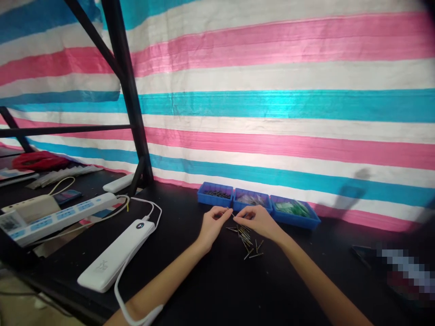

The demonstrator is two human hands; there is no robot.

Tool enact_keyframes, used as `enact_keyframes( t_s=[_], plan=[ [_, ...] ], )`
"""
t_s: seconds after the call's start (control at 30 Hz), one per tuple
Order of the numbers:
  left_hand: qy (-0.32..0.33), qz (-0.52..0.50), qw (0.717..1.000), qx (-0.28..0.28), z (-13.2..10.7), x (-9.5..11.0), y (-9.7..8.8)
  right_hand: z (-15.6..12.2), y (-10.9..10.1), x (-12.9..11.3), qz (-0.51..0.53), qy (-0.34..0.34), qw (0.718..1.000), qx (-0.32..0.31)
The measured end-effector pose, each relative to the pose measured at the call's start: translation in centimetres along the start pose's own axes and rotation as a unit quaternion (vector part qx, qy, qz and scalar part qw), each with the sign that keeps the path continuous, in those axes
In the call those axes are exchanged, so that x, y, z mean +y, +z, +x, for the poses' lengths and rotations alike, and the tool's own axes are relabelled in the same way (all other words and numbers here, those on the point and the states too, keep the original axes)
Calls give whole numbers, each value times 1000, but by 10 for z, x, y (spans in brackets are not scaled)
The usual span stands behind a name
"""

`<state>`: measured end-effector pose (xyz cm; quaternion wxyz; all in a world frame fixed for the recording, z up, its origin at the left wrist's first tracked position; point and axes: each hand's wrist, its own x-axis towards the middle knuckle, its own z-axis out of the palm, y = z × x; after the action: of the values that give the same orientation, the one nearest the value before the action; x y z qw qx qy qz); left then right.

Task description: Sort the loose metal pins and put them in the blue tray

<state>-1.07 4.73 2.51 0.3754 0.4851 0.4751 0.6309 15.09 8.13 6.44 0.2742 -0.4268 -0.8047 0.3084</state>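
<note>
My left hand [213, 222] is closed in a pinch just in front of the blue bins, thumb and fingertip together. Its fingertips nearly meet those of my right hand [255, 219], which is pinched as well. Something tiny and thin shows at the fingertips of both, too small to make out. Below and between the hands lies a loose pile of thin, brass-and-dark metal pieces [244, 234], slim like pins or small drill bits. Behind stand three joined blue bins: the left bin [204, 198] has small dark parts, the middle bin [268, 209] clear packets, the right bin [306, 222] green-and-clear packets.
On the left, a white power bank [112, 258] has a white cable [119, 290] running over to my left forearm. Beyond it are a power strip [68, 217] and a black metal post [131, 99]. A striped sheet [272, 104] hangs behind the black table [190, 290]. A blurred-out object [408, 271] lies at right.
</note>
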Motion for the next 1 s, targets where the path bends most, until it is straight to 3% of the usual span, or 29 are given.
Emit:
enact_keyframes(
  t_s=[0.23, 0.5, 0.67, 0.83, 1.0],
  plan=[
    [14, -19, 1000, -2, -1, 0, 1, -1, 7, 3, 51, 4, 999, 2],
    [81, -10, 997, -16, 0, -2, -1, 4, 12, -5, 163, 46, 980, 103],
    [95, 14, 994, 43, 5, 1, -6, 15, 17, 3, 213, 62, 967, 128],
    [60, -9, 996, 61, 15, -2, -15, 37, 22, 6, 234, 76, 962, 117],
    [38, 1, 997, 73, 20, -3, -23, 55, 22, -10, 290, 19, 954, 77]
  ],
)
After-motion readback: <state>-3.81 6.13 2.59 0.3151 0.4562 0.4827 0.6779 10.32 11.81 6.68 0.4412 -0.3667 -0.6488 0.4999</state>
